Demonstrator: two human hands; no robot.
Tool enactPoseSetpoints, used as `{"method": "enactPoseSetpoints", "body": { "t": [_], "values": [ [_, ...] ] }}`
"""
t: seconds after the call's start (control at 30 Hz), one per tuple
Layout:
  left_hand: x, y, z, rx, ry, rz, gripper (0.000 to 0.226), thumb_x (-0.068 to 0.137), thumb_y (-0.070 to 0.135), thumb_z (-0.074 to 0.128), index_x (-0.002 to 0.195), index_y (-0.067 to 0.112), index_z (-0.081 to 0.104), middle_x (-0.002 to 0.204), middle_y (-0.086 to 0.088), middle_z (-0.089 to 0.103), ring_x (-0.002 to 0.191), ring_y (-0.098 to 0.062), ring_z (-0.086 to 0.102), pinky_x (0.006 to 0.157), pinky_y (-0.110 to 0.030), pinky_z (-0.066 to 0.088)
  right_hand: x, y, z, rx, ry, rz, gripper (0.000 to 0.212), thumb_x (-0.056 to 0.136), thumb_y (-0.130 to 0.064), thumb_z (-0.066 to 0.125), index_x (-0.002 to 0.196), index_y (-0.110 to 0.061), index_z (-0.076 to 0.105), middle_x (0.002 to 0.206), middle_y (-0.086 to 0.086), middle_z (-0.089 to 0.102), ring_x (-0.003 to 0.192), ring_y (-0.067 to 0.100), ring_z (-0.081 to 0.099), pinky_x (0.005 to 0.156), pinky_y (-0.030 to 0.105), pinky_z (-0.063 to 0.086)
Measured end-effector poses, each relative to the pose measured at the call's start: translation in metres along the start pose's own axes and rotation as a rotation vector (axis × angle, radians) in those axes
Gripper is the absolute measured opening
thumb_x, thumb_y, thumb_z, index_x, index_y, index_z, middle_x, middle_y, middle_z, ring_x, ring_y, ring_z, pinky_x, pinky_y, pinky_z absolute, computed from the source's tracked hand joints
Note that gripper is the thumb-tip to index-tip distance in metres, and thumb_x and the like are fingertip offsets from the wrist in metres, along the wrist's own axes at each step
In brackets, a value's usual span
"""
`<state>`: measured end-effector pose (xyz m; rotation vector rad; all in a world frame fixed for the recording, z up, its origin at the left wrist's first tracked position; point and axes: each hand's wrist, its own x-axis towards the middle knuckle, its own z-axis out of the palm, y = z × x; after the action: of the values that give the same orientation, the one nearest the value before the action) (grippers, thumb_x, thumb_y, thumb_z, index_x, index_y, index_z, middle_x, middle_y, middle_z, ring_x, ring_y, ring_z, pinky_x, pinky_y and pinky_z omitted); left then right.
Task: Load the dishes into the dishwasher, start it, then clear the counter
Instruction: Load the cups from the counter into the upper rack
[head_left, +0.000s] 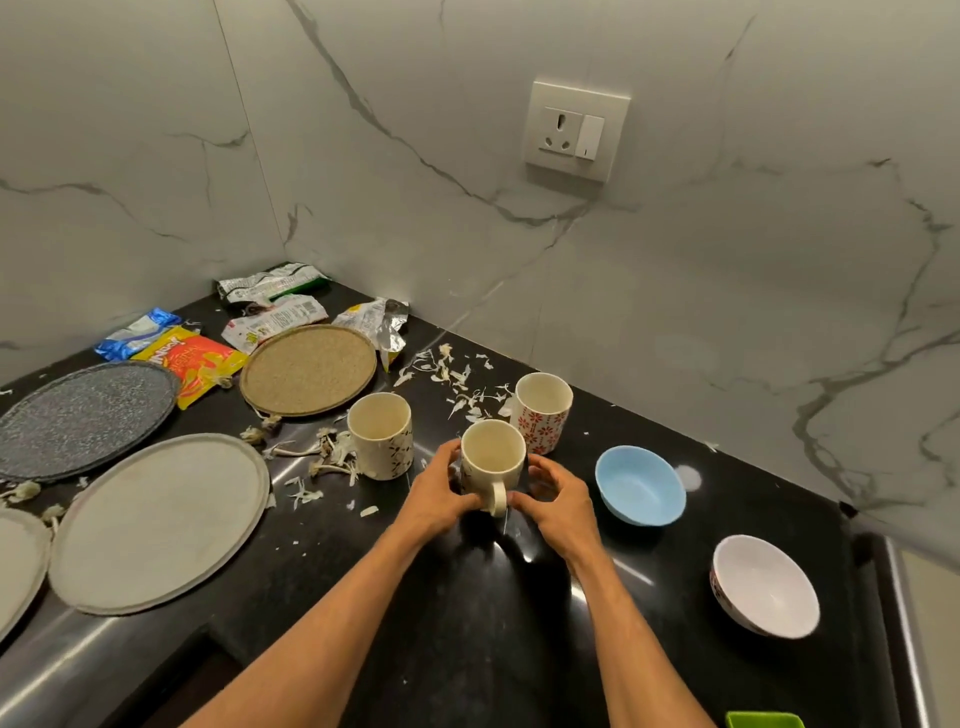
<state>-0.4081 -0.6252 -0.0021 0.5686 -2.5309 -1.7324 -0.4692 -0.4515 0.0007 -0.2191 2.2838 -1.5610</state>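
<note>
A cream mug (491, 460) with a handle facing me stands on the black counter (467, 597). My left hand (439, 493) grips its left side and my right hand (550, 496) grips its right side. Behind it stand a cream mug with dark leaf marks (381, 434) and a mug with red flowers (542, 413). To the right sit a blue bowl (640, 484) and a white bowl (763, 584). On the left lie a grey plate (158, 522), a speckled dark plate (83, 418), a tan plate (309, 370) and part of another grey plate (18, 566).
Crumpled snack wrappers (208, 358) lie in the back corner by the marble wall. Peel scraps (457, 379) are scattered across the counter. A wall socket (575, 130) is above. A green container's edge (763, 719) shows at the bottom right. The counter's edge runs along the right.
</note>
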Motion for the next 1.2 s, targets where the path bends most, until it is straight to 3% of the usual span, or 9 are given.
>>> {"method": "enactPoseSetpoints", "body": {
  "t": [0.2,0.3,0.53,0.63,0.77,0.87,0.97,1.07,1.2],
  "values": [
    [0.015,0.004,0.003,-0.019,-0.085,0.002,0.095,0.064,0.018,0.088,0.142,0.025,0.033,0.126,0.011,0.049,0.116,-0.005,0.045,0.091,-0.015,0.035,0.019,0.001,0.003,0.08,-0.174,-0.033,0.083,0.069,-0.009,0.086,0.142,-0.028,0.05,0.135,-0.006,0.061,0.126,0.014,0.055,0.107,0.036,0.046],
    [0.017,0.003,0.003,-0.028,-0.068,0.004,0.095,0.062,0.018,0.089,0.141,0.024,0.037,0.127,0.01,0.051,0.116,-0.005,0.046,0.081,-0.008,0.038,0.018,0.0,0.004,0.11,-0.188,-0.025,0.084,0.073,-0.009,0.084,0.145,-0.028,0.046,0.138,-0.006,0.058,0.128,0.014,0.052,0.107,0.034,0.044],
    [0.009,0.002,0.004,-0.022,-0.074,0.043,0.09,0.062,0.013,0.088,0.137,0.025,0.04,0.121,0.012,0.053,0.113,-0.004,0.049,0.075,-0.001,0.038,0.0,-0.001,0.003,0.145,-0.168,-0.015,0.078,0.075,-0.003,0.081,0.142,-0.028,0.049,0.135,-0.006,0.06,0.127,0.016,0.053,0.102,0.03,0.046],
    [0.0,0.002,0.003,-0.005,-0.095,0.073,0.09,0.063,0.012,0.087,0.139,0.026,0.04,0.119,0.013,0.053,0.112,-0.005,0.049,0.08,-0.006,0.037,-0.017,-0.002,0.002,0.164,-0.127,-0.019,0.078,0.075,-0.004,0.081,0.141,-0.03,0.049,0.131,-0.008,0.061,0.125,0.016,0.055,0.103,0.033,0.048],
    [-0.014,0.003,-0.002,-0.013,-0.159,0.107,0.091,0.062,0.015,0.087,0.139,0.029,0.04,0.127,0.008,0.055,0.119,-0.01,0.049,0.099,-0.025,0.038,-0.045,-0.007,0.0,0.172,-0.059,-0.018,0.08,0.075,-0.006,0.082,0.144,-0.027,0.047,0.137,-0.003,0.058,0.126,0.018,0.054,0.106,0.039,0.047],
    [-0.031,0.003,-0.006,-0.019,-0.219,0.144,0.088,0.061,0.017,0.086,0.135,0.033,0.041,0.127,0.006,0.056,0.122,-0.014,0.051,0.105,-0.034,0.041,-0.075,-0.009,0.002,0.201,-0.009,0.012,0.081,0.074,-0.004,0.082,0.144,-0.025,0.046,0.139,-0.002,0.057,0.127,0.017,0.053,0.107,0.041,0.045],
    [-0.058,0.002,-0.008,-0.049,-0.284,0.192,0.085,0.061,0.017,0.086,0.132,0.032,0.042,0.123,0.008,0.056,0.12,-0.015,0.051,0.102,-0.032,0.042,-0.115,-0.01,0.007,0.243,0.054,0.004,0.079,0.075,0.0,0.08,0.143,-0.023,0.048,0.138,-0.003,0.058,0.126,0.014,0.053,0.101,0.031,0.046],
    [-0.087,0.003,-0.008,-0.106,-0.337,0.22,0.085,0.058,0.021,0.089,0.13,0.031,0.044,0.121,0.009,0.057,0.116,-0.012,0.053,0.1,-0.031,0.044,-0.152,-0.007,0.014,0.254,0.109,-0.003,0.079,0.074,-0.003,0.081,0.143,-0.023,0.048,0.139,-0.004,0.057,0.128,0.014,0.051,0.106,0.036,0.044],
    [-0.121,0.006,0.005,-0.144,-0.414,0.26,0.083,0.06,0.01,0.089,0.128,0.031,0.046,0.123,0.005,0.059,0.114,-0.013,0.056,0.095,-0.027,0.047,-0.198,0.001,0.014,0.264,0.215,0.004,0.081,0.072,-0.003,0.082,0.143,-0.023,0.048,0.138,-0.003,0.058,0.128,0.016,0.053,0.108,0.041,0.045]
  ]
}}
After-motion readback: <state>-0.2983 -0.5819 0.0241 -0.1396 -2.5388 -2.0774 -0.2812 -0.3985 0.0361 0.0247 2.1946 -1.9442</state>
